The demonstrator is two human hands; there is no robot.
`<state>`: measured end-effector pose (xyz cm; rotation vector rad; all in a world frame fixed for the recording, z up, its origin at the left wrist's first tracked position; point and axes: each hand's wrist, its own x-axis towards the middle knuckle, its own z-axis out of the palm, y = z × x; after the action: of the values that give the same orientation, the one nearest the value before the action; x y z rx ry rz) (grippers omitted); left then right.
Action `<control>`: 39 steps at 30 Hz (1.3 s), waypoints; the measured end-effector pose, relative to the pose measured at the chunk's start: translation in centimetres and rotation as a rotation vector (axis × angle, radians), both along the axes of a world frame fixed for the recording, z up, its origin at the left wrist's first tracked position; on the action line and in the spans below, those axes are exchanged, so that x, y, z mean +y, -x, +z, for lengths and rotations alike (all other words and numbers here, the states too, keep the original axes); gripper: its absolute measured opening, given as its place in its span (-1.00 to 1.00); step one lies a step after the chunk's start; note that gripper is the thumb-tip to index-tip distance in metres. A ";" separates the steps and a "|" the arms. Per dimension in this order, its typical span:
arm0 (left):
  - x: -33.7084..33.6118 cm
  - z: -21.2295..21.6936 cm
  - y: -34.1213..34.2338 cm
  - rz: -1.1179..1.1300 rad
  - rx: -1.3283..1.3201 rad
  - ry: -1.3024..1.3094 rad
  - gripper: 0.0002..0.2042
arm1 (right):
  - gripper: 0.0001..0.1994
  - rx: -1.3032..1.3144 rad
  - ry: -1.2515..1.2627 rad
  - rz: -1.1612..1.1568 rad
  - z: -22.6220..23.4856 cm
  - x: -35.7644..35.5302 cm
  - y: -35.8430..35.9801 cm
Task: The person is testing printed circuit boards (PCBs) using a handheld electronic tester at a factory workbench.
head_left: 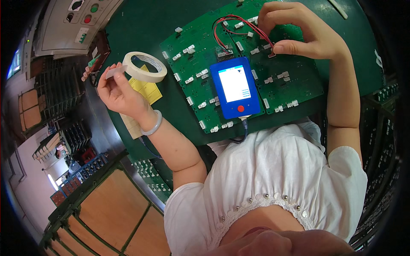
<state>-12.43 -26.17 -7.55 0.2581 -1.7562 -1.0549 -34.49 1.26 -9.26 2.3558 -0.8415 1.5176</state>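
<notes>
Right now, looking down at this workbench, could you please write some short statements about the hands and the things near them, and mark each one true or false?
1. The left hand holds a roll of masking tape. True.
2. The right hand rests on the blue handheld device. False: it pinches a small connector on the green circuit board.
3. Red wires loop over the board. True.
4. The device lies on the floor. False: it lies on the boards.
</notes>
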 end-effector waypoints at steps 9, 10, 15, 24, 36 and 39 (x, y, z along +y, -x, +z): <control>0.2 0.2 0.1 0.080 -0.056 0.026 -0.77 | -0.74 0.016 -0.016 -0.029 0.3 0.0 -0.2; 0.2 0.3 0.0 0.085 -0.056 0.028 -0.77 | -0.75 0.027 -0.045 -0.045 0.7 -0.1 -0.5; 0.6 0.5 0.4 0.072 -0.065 -0.006 -0.75 | -0.81 -0.286 -0.944 -0.410 4.9 3.4 -3.1; 0.2 -0.1 -0.2 0.063 -0.051 -0.021 -0.74 | -0.81 -0.210 -0.921 -0.491 3.1 3.4 -3.9; -0.4 -0.4 0.5 0.115 -0.066 0.007 -0.76 | -0.80 -0.057 -1.008 -0.666 3.7 3.2 -5.2; -0.1 -0.4 0.5 0.116 -0.026 -0.031 -0.77 | -0.79 -0.020 -0.939 -0.697 3.5 3.0 -5.6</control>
<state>-12.94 -26.23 -7.99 0.3894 -1.7277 -0.9996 -28.90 4.23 -5.80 2.0667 -2.4531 0.9230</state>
